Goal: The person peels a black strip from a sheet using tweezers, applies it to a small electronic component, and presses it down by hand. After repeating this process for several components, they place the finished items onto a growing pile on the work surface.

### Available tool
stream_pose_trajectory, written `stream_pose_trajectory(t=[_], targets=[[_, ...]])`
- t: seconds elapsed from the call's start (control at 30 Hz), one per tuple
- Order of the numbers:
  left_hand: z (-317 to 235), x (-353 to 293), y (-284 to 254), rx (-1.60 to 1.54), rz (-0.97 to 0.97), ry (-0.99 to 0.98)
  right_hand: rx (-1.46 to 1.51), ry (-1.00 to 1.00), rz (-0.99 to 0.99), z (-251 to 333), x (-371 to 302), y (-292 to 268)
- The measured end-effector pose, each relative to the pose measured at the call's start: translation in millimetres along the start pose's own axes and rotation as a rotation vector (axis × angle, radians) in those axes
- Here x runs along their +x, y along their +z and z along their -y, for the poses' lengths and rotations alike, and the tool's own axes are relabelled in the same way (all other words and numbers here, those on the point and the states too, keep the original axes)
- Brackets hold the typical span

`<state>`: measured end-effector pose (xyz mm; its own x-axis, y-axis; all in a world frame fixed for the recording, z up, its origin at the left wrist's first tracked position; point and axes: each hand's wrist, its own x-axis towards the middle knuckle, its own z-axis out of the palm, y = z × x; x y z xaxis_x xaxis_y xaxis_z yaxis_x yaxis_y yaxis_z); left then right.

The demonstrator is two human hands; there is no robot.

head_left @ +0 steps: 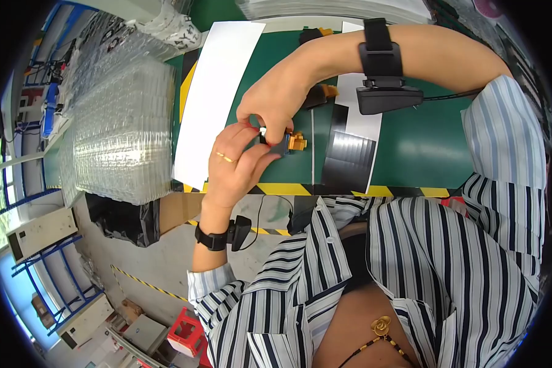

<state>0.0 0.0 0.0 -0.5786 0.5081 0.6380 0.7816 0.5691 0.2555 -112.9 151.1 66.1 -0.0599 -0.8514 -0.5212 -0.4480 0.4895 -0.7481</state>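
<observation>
Striped shirt [448, 257] fills the bottom of the view, collar open, a gold pendant [381, 325] hanging at the chest. Up from there, the two hands meet over the green bench mat [423, 147], right above the yellow-and-black hazard stripe [288, 188] at its near edge.

Risk first. The small grey part with an orange end [288, 144] is held up off the mat, clamped only at fingertips, and both hands crowd the same tiny spot. My read: a slip of one finger could flick it down past the bench edge onto the floor [165, 257], since it sits so close to that stripe. Fingers hide most of it too, so a misaligned fit could go unnoticed.

Now the hands. Left hand [236, 165] comes up from below, ring on one finger, a black wrist strap [218, 236] behind it; thumb and fingers curl closed around the part's left side. Right hand [276, 101] arcs in from the upper right, forearm carrying a black strapped device [383, 73], fingers bunched and pinching down on the top of the same part. Neither hand is spread; both are closed tight on it.

Around them: a white sheet [218, 92] lies just left of the hands, a black ribbed panel [349, 159] just right. More black-and-orange parts [320, 93] rest further back on the mat. Stacks of clear plastic trays [122, 135] stand well to the left.
</observation>
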Motion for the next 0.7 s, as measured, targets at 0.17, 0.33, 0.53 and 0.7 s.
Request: stream_pose_trajectory(t=[0.17,0.33,0.53,0.7], targets=[[2.5,-13.6,5.4,-0.071,0.072,-0.095,-0.113,0.078,0.014,-4.2,22.1,5.7],[2.6,-17.4,8.6,-0.163,0.075,-0.235,-0.195,0.042,-0.166,-6.5,19.1,9.5],[5.0,-14.8,9.2,-0.223,0.101,-0.28,-0.29,0.056,-0.346,1.7,-0.4,22.9],[6.4,-5.8,8.4,-0.254,0.106,-0.309,-0.326,0.039,-0.425,-4.1,-1.6,26.4]])
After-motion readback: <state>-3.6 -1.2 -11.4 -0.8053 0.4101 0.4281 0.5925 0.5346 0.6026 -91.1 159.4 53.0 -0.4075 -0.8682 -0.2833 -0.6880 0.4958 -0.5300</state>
